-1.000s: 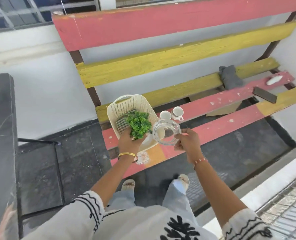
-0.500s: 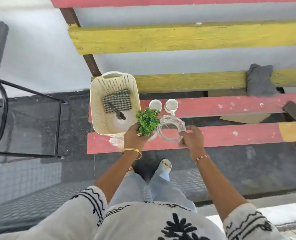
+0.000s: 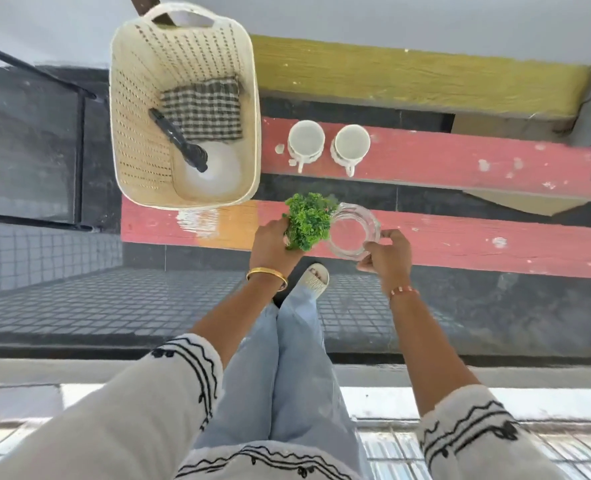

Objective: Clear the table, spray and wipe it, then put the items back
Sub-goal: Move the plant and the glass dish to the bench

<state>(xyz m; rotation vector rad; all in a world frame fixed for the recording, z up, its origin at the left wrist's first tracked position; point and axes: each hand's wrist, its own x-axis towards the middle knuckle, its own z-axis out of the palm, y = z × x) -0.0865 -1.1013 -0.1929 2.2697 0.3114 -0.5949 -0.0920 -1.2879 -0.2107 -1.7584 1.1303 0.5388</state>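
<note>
Right of the basket (image 3: 138,133), the left hand (image 3: 270,242) grips the plant (image 3: 308,221) and the right hand (image 3: 386,252) pinches the glass jug (image 3: 353,232), seemingly just above the desk (image 3: 460,242); set both down gently.

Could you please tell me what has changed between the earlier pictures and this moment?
Both hands have come down toward the front red plank: the left hand still grips the green plant, the right hand still holds the glass jug, now low over that plank. The basket and the two white cups stayed put.
</note>
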